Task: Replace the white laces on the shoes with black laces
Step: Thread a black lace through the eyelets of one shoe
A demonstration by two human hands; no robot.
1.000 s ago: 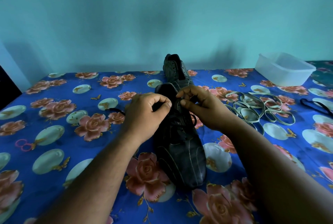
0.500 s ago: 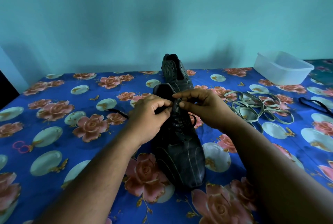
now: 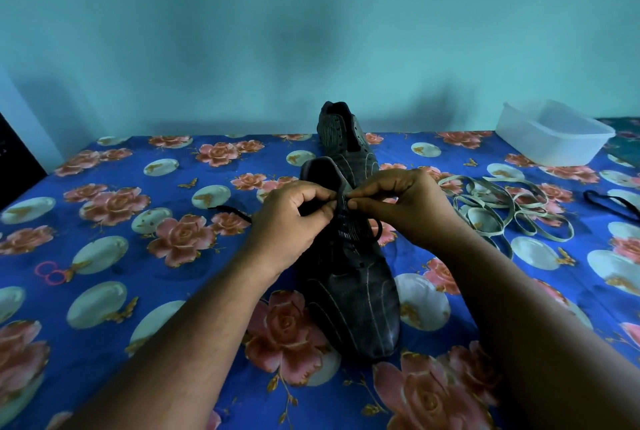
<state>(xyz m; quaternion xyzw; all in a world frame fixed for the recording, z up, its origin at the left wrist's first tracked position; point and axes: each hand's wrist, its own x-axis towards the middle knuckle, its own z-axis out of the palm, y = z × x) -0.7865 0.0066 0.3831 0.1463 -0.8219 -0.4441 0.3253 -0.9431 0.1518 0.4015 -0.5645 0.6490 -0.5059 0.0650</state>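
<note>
Hands — left hand [image 3: 292,218], right hand [image 3: 398,202] — pinch the black lace [image 3: 375,232] over the near shoe [image 3: 353,287].

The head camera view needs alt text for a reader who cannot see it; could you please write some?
Two bare hands, left hand and right hand, pinch a black lace at the top eyelets of a dark leather shoe on a blue floral tablecloth. A second dark shoe stands behind it; loose white laces and a clear plastic tub lie to the right.
</note>
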